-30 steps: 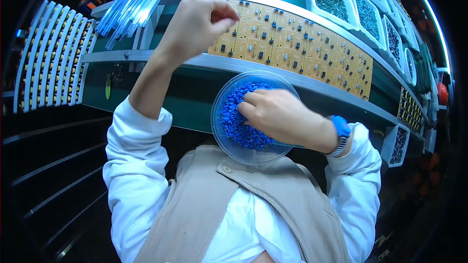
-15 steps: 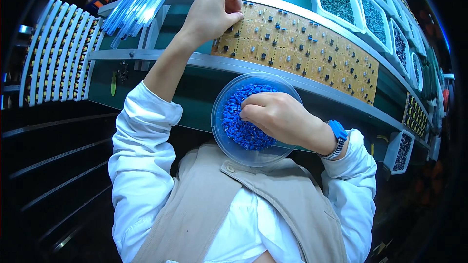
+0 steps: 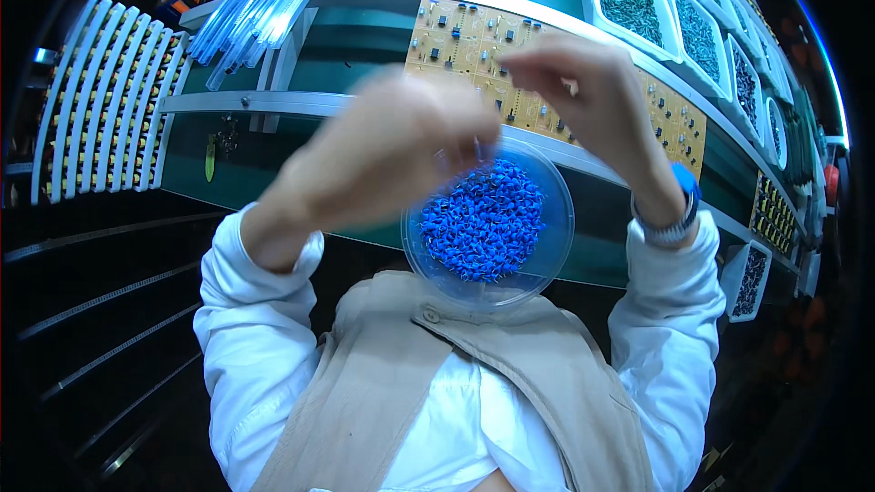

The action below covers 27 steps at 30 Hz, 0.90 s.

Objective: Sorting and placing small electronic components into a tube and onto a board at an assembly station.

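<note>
A clear round tub (image 3: 558, 246) of small blue leaded components (image 3: 483, 223) stands in front of my body. My left hand (image 3: 392, 150), smeared by motion, is above the tub's far left rim; its fingers are too blurred to read. My right hand (image 3: 583, 82) is over the middle of a tan circuit board panel (image 3: 437, 46), thumb and fingertips brought together. Anything between them is too small to make out. Rows of small black, blue and pale parts stand on the panel, which lies along metal rails. My hands cover part of it.
White bins (image 3: 629, 0) of small components line the far right. Clear plastic tubes (image 3: 260, 9) lie at the far left, beside a white slotted rack (image 3: 109, 96). A metal rail (image 3: 301, 104) crosses the bench. Another bin (image 3: 750, 282) hangs at the right edge.
My left hand has come from the panel's far left corner toward me, over the tub's rim. My right hand has left the blue components and moved up and right over the panel.
</note>
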### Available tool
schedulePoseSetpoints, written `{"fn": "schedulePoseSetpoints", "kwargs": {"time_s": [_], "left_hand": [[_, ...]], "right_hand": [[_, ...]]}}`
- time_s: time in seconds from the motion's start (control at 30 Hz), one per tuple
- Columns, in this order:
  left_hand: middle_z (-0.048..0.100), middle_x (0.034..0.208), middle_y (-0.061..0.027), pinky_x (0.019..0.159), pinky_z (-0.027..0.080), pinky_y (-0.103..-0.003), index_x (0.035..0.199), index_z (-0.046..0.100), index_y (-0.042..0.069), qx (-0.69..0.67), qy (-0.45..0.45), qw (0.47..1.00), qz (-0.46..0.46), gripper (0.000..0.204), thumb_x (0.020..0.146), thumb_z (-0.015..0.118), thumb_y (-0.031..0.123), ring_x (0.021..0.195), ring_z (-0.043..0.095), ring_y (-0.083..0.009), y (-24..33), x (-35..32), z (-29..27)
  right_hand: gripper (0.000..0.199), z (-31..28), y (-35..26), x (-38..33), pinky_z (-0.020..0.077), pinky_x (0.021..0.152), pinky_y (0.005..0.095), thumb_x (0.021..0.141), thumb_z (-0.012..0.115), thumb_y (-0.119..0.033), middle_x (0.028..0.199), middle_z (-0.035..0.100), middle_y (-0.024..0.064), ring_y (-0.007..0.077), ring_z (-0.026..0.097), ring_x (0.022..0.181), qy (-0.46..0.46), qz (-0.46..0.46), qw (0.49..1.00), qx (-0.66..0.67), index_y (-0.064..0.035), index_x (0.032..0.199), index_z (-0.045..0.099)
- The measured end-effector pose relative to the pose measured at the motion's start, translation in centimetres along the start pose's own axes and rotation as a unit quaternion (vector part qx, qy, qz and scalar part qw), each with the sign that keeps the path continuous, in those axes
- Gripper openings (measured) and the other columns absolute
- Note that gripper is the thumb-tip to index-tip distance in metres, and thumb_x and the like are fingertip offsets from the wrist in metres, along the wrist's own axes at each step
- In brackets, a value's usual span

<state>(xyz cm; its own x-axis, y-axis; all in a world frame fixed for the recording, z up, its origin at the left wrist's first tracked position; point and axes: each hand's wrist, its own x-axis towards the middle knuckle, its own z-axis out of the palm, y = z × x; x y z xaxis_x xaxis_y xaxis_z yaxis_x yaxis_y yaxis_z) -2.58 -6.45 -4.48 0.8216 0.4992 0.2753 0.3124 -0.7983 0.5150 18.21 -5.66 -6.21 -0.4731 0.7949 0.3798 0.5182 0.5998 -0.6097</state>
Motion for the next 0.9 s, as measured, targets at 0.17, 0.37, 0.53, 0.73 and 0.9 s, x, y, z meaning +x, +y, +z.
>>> {"fn": "schedulePoseSetpoints", "kwargs": {"time_s": [0.17, 0.37, 0.53, 0.73, 0.9], "left_hand": [[0.062, 0.070, -0.0136, 0.060, 0.052, -0.033, 0.077, 0.065, 0.001, 0.019, -0.181, 0.982, 0.052, 0.009, 0.070, 0.063, 0.005, 0.068, 0.064, -0.0255, 3.5, -2.0, 5.2], [0.061, 0.075, -0.0122, 0.061, 0.052, -0.031, 0.073, 0.061, 0.001, 0.027, -0.201, 0.979, 0.019, 0.008, 0.068, 0.064, 0.006, 0.072, 0.062, -0.0230, 3.3, -2.2, 6.3], [0.062, 0.077, -0.0130, 0.059, 0.052, -0.032, 0.075, 0.061, 0.000, 0.039, -0.205, 0.978, 0.016, 0.007, 0.069, 0.062, 0.004, 0.072, 0.063, -0.0227, 3.3, -1.9, 6.7], [0.060, 0.076, -0.0152, 0.059, 0.052, -0.031, 0.079, 0.059, -0.002, 0.009, -0.194, 0.981, 0.012, 0.008, 0.072, 0.061, 0.003, 0.072, 0.062, -0.0243, 3.4, -1.8, 6.5], [0.060, 0.077, -0.0193, 0.059, 0.052, -0.032, 0.084, 0.055, -0.005, -0.040, -0.189, 0.981, 0.018, 0.013, 0.075, 0.060, 0.002, 0.073, 0.063, -0.0264, 3.5, -1.4, 5.9]], "right_hand": [[0.017, 1.6, 4.4, 4.0, 0.0478, 0.058, 0.0245, 0.075, 0.065, -0.004, 0.080, 0.066, 0.0053, 0.0163, 0.063, 0.072, -0.004, -0.082, 0.992, -0.101, -0.0092, 0.091, 0.067], [0.026, 2.5, 5.7, 4.4, 0.0478, 0.067, 0.0300, 0.075, 0.066, -0.007, 0.083, 0.067, 0.0049, 0.0174, 0.062, 0.072, 0.016, -0.070, 0.989, -0.132, -0.0102, 0.100, 0.063], [0.029, 2.6, 5.9, 5.0, 0.0471, 0.071, 0.0310, 0.074, 0.066, -0.007, 0.082, 0.067, 0.0036, 0.0173, 0.060, 0.077, 0.019, -0.096, 0.981, -0.168, -0.0103, 0.102, 0.060], [0.027, 2.4, 5.3, 5.3, 0.0467, 0.072, 0.0306, 0.073, 0.065, -0.006, 0.078, 0.066, 0.0017, 0.0176, 0.057, 0.079, -0.001, -0.112, 0.974, -0.198, -0.0102, 0.100, 0.059], [0.026, 2.8, 4.9, 5.5, 0.0464, 0.073, 0.0312, 0.074, 0.064, -0.006, 0.077, 0.065, 0.0008, 0.0181, 0.056, 0.079, -0.017, -0.129, 0.960, -0.249, -0.0082, 0.099, 0.057]]}}
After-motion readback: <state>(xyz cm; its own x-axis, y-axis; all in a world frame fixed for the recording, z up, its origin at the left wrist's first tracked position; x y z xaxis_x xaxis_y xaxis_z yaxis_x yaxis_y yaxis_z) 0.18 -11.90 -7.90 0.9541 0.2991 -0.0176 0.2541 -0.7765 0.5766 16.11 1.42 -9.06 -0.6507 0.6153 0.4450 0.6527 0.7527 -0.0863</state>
